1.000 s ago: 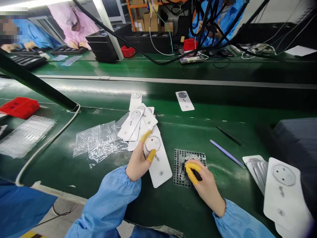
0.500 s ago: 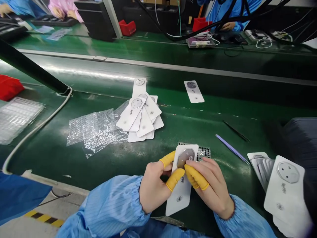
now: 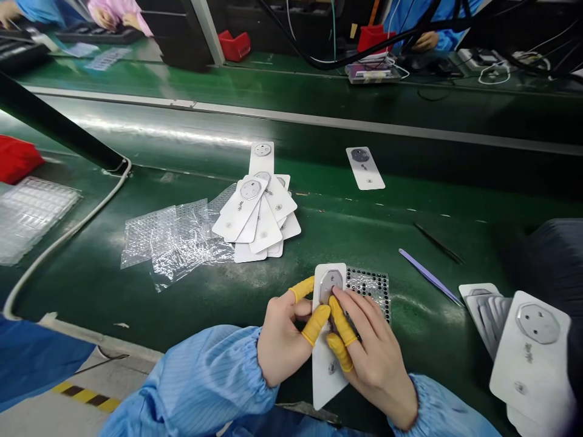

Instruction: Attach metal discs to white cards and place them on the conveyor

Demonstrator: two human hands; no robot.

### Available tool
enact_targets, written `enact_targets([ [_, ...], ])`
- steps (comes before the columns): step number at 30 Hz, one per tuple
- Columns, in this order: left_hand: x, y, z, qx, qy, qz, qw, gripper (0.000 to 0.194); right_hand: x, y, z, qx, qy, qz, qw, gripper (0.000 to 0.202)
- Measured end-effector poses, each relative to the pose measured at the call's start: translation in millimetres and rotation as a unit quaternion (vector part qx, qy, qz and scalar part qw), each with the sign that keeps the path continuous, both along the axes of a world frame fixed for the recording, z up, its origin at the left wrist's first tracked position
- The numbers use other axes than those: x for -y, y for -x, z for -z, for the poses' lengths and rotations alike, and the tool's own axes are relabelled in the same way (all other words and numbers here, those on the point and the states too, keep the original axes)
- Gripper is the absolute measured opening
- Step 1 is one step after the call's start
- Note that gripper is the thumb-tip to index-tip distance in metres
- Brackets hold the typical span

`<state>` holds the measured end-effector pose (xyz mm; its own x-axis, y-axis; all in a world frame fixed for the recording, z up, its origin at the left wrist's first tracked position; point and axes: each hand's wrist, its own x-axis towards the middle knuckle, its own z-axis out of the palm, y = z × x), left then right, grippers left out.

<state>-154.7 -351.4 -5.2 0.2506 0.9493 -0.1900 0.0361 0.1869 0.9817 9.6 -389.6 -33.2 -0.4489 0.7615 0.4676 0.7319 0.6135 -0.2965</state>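
A white panel (image 3: 331, 382) with a grey octagonal patch is gripped along its left edge by my left hand (image 3: 289, 331), thumb and index finger in yellow finger cots. My right hand (image 3: 371, 349) lies over the panel, its fingertips touching the lower part of the patch; whether they pinch a small part is hidden. Just right of the panel, partly under my right fingers, is a clear sheet with rows of black dots (image 3: 380, 282). Similar panels are piled (image 3: 241, 209) at centre-left, and more are stacked (image 3: 531, 358) at the right. A single panel (image 3: 365, 170) lies farther back.
Purple tweezers (image 3: 428, 276) and dark tweezers (image 3: 439, 243) lie right of centre. Bubble bags (image 3: 177, 240) lie left of the pile. A black post (image 3: 59, 124), a cable (image 3: 73, 233) and a red bin (image 3: 18, 159) stand left. Other people's hands show across the bench.
The held panel has shifted left and turned more upright, uncovering more of the dotted sheet. My right hand has moved left and down over the panel, its fingers now nearer the panel's middle.
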Motion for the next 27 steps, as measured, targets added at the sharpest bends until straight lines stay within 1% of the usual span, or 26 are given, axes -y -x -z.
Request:
enact_targets([
  [2, -2.6, -2.0, 0.4, 0.048, 0.042, -0.011, 0.998, 0.043, -2.2, -2.5, 2.5, -0.048, 0.020, 0.004, 0.999, 0.034],
  [4, -5.6, -3.9, -0.4, 0.092, 0.093, -0.015, 0.991, 0.045, -3.4, -6.0, 3.1, -0.101, 0.047, 0.003, 0.994, 0.046],
  [6, -8.5, -5.7, -1.0, 0.127, 0.132, -0.016, 0.983, 0.043, -2.6, -8.8, 2.1, -0.142, 0.071, -0.002, 0.987, 0.052],
  [8, -10.6, -7.3, -0.5, 0.152, 0.152, -0.013, 0.977, 0.041, -0.3, -10.0, 0.7, -0.170, 0.084, -0.005, 0.982, 0.053],
  [11, -11.6, -9.2, 0.7, 0.162, 0.144, -0.011, 0.976, 0.036, 3.5, -9.0, -1.2, -0.204, 0.095, -0.002, 0.974, 0.051],
  [14, -11.6, -10.3, 1.1, 0.145, 0.121, -0.015, 0.982, 0.031, 5.3, -6.7, -3.7, -0.227, 0.108, 0.004, 0.968, 0.047],
  [19, -11.2, -10.4, 2.6, 0.121, 0.109, -0.008, 0.987, 0.032, 6.9, -6.7, -9.3, -0.295, 0.124, 0.028, 0.947, 0.042],
  [21, -10.7, -10.4, 3.1, 0.114, 0.107, -0.010, 0.988, 0.032, 7.8, -7.0, -10.0, -0.308, 0.119, 0.049, 0.943, 0.041],
  [23, -10.0, -10.7, 2.8, 0.112, 0.115, -0.010, 0.987, 0.033, 8.3, -5.9, -8.7, -0.311, 0.124, 0.089, 0.938, 0.043],
  [25, -9.7, -11.3, 2.4, 0.114, 0.127, -0.005, 0.985, 0.034, 7.9, -2.9, -5.4, -0.330, 0.147, 0.127, 0.924, 0.048],
  [27, -10.0, -11.9, 2.6, 0.113, 0.125, -0.004, 0.986, 0.036, 6.7, 1.0, -0.8, -0.369, 0.181, 0.130, 0.902, 0.052],
])
